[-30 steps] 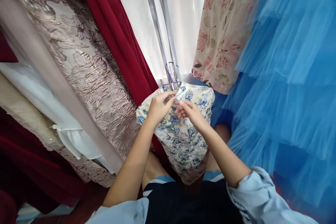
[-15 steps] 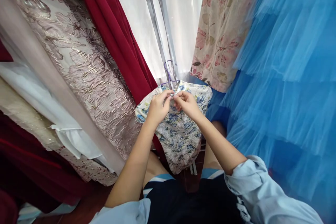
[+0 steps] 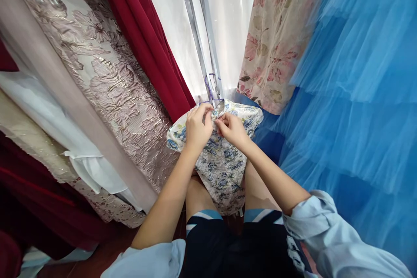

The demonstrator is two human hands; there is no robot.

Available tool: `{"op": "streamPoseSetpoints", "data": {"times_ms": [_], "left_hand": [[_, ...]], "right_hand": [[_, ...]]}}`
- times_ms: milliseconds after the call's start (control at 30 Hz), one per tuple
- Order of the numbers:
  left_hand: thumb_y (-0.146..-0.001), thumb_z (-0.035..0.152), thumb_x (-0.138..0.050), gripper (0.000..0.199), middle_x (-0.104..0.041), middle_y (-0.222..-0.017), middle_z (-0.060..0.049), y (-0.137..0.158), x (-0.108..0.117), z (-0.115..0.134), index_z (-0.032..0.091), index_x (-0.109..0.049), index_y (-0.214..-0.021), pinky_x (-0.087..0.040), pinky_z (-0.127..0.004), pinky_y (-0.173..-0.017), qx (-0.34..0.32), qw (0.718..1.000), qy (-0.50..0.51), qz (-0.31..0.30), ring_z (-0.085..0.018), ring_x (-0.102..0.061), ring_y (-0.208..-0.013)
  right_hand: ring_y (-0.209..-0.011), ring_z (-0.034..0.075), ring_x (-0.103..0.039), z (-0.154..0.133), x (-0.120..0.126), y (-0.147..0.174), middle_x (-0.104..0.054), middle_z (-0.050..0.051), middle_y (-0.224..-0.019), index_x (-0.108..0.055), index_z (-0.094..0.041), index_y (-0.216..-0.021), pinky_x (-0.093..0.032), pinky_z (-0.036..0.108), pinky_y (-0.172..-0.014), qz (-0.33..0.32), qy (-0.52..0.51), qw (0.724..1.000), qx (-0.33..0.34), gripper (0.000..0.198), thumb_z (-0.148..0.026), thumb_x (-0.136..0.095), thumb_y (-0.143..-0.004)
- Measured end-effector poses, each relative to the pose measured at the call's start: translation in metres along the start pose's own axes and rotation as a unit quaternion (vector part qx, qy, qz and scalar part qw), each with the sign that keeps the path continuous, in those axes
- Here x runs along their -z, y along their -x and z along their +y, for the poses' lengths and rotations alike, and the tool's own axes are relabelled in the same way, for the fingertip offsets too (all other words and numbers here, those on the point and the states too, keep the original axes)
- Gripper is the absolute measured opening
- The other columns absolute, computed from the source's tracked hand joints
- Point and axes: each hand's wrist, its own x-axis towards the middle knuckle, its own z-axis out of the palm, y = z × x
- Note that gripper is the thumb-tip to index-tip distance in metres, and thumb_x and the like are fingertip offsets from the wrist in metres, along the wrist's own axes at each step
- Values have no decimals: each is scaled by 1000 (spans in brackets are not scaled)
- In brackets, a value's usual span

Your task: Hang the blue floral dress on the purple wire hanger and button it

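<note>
A white blouse with a blue and yellow flower print [image 3: 224,160] hangs in front of me on a purple hanger [image 3: 209,88]. Both my hands are at its neckline. My left hand [image 3: 199,127] pinches the neck edge, thumb and forefinger nearly together. Close beside it on the right, my right hand [image 3: 230,129] pinches the fabric of the blouse front, with its other fingers curled in. Whatever small part lies between the fingertips is too small to make out. The lower end of the blouse hangs between my knees.
Grey metal poles [image 3: 198,30] rise behind the hanger, before white cloth [image 3: 228,17]. A dark red drape [image 3: 146,43] and a textured pink floral garment [image 3: 110,74] hang on the left. On the right are a pink-flowered cloth [image 3: 270,52] and blue tulle layers [image 3: 358,78].
My left hand has shifted slightly up and its fingers have lifted a little from the neckline. My right hand stays nearly in place. My knees have moved closer around the blouse.
</note>
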Motion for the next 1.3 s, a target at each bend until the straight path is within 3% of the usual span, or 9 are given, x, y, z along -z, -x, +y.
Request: {"op": "streamPoseSetpoints", "data": {"times_ms": [267,400,500,667,767,867,1033,1167,1300], "left_hand": [[-86,7,-50,17,-66,-88,-2,-12,-11,-1,21,-57,-92,-52,-27,-81,39,994,77,73,-15,-65,-88],[-86,9,-52,12,-62,-87,-2,-28,10,-14,19,-56,-92,-51,-23,-79,46,977,77,193,-13,-63,-86],[-84,10,-55,14,-63,-91,-2,-31,33,-42,18,-58,-95,-50,-23,-81,51,978,83,186,-13,-64,-88],[-77,12,-58,14,-62,-86,-2,5,57,-109,17,-58,-91,-49,-23,-77,151,972,54,174,-13,-62,-80],[-76,16,-58,15,-59,-78,0,40,53,-139,17,-54,-91,-49,-24,-73,267,939,85,200,-13,-59,-72],[-75,16,-56,15,-59,-77,0,78,35,-149,18,-50,-89,-50,-26,-73,371,898,117,204,-14,-59,-73],[-75,23,-61,15,-63,-78,-3,127,3,-127,17,-57,-88,-51,-27,-70,387,897,175,123,-16,-62,-73],[-80,29,-63,17,-67,-88,-5,130,-14,-79,18,-61,-94,-53,-28,-74,321,917,235,27,-18,-66,-83],[-86,28,-60,13,-68,-92,-6,116,-29,-30,19,-61,-97,-53,-28,-77,257,923,281,-55,-18,-67,-86]], "right_hand": [[-46,14,-56,18,1,0,-64,0,-52,-55,-20,-73,-43,26,-53,-39,-32,997,-62,17,-28,-60,-87],[-47,14,-56,32,-4,19,-63,0,-53,-55,-20,-70,-42,24,-51,-43,-28,994,-95,19,-29,-60,-86],[-47,14,-57,45,0,38,-64,0,-54,-56,-19,-74,-42,24,-52,-48,-31,993,-105,18,-32,-60,-87],[-46,14,-57,62,7,54,-64,0,-54,-55,-20,-73,-40,24,-49,-83,-17,991,-108,21,-34,-61,-87],[-48,15,-57,63,3,58,-65,0,-55,-56,-20,-74,-39,24,-49,-106,6,989,-103,19,-33,-60,-88],[-52,16,-59,64,-1,61,-66,1,-57,-58,-19,-74,-39,24,-51,-122,36,987,-102,17,-29,-59,-87],[-54,16,-59,84,-3,72,-65,2,-57,-58,-18,-69,-40,26,-56,-190,108,965,-145,16,-24,-61,-84],[-60,17,-60,97,-2,84,-66,2,-63,-62,-16,-73,-42,26,-58,-239,120,950,-163,7,-17,-69,-74],[-84,19,-62,81,-1,85,-69,3,-98,-62,-17,-109,-47,27,-72,-282,1,953,-115,45,-23,-78,-67]]}}
